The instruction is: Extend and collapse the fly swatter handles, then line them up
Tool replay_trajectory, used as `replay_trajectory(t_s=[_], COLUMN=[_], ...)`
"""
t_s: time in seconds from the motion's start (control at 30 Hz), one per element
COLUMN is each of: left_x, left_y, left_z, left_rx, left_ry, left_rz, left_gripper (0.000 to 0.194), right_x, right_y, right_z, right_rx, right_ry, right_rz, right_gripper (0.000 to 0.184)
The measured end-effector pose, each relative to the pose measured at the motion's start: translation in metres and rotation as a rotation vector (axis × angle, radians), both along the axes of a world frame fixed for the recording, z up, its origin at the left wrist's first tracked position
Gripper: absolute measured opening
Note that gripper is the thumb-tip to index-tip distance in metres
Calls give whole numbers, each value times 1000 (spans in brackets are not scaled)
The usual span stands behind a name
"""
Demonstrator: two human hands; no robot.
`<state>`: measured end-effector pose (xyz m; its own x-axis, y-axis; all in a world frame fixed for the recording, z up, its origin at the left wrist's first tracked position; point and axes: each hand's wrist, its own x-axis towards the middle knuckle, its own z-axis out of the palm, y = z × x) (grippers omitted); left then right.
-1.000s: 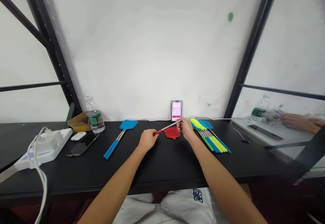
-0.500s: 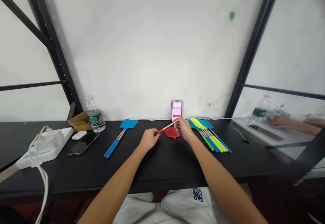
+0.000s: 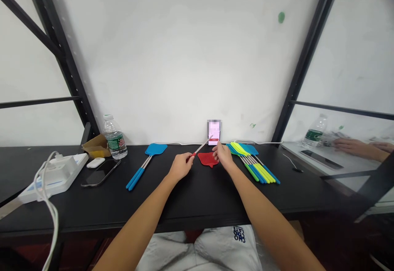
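Note:
My left hand (image 3: 181,165) is closed around the red grip of a fly swatter handle (image 3: 201,146), whose thin metal rod slants up to the right. The rod's bare tip stands in front of the upright phone (image 3: 214,133). Flat on the black table lies a red fly swatter head (image 3: 207,160), separate from the rod. My right hand (image 3: 223,156) hovers at that head's right edge, fingers loosely bent and apart, with nothing visible in them. To its right, several blue, green and yellow fly swatters (image 3: 254,164) lie side by side. Blue fly swatters (image 3: 143,166) rest on the left.
At the left stand a water bottle (image 3: 115,137), an open cardboard box (image 3: 97,146) and a white power strip (image 3: 57,178) with cables. A dark phone (image 3: 101,173) and a white earbud case (image 3: 95,162) lie beside them. Another person's hands (image 3: 357,148) show beyond the right frame post.
My right hand has let go of the metal rod and dropped slightly. The rod now points more steeply upward in my left hand, its tip free.

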<state>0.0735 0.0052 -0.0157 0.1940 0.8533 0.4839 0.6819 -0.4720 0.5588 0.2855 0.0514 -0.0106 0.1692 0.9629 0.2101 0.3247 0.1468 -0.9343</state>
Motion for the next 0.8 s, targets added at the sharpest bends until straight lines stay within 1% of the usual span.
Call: replay_trajectory(t_s=[0.07,0.1,0.13,0.17,0.23,0.27,0.33,0.43,0.5,0.57,0.67,0.7,0.73,0.8], left_x=[-1,-1,-1,-1,0,0,0,0,0,0,0,-1,-1,-1], left_y=[2,2,3,3,2,2,1,1,1,2,4,5,5,5], left_z=[-1,-2,-3,-3,-4,-4,-3,-2,-2,-3,-5,-5,-6,-6], left_rx=[4,8,13,17,24,26,31,35,35,37,52,60,65,69], left_ry=[2,8,15,23,38,43,47,48,48,42,25,19,14,8], left_rz=[33,42,45,45,44,47,52,59,78,107,128,131,135,146], left_gripper=[32,32,31,31,31,31,31,29,26,24,20,19,18,18], right_x=[1,1,0,-2,-7,-10,-14,-15,-12,-7,0,2,4,8], right_y=[0,-2,-3,-5,-7,-8,-8,-4,0,4,9,10,10,11], right_z=[-2,-3,-4,-5,-6,-7,-8,-11,-13,-16,-16,-15,-13,-7], right_rx=[11,-9,-46,-90,-147,-152,-140,-145,-147,-104,14,51,86,113], right_ry=[-327,-463,-566,-632,-669,-651,-578,-444,-340,-250,-226,-221,-198,-46], right_rz=[-155,-206,-236,-248,-232,-224,-226,-204,-131,-42,26,21,3,-12], right_gripper=[45,46,52,61,76,79,76,66,57,46,24,20,20,23])
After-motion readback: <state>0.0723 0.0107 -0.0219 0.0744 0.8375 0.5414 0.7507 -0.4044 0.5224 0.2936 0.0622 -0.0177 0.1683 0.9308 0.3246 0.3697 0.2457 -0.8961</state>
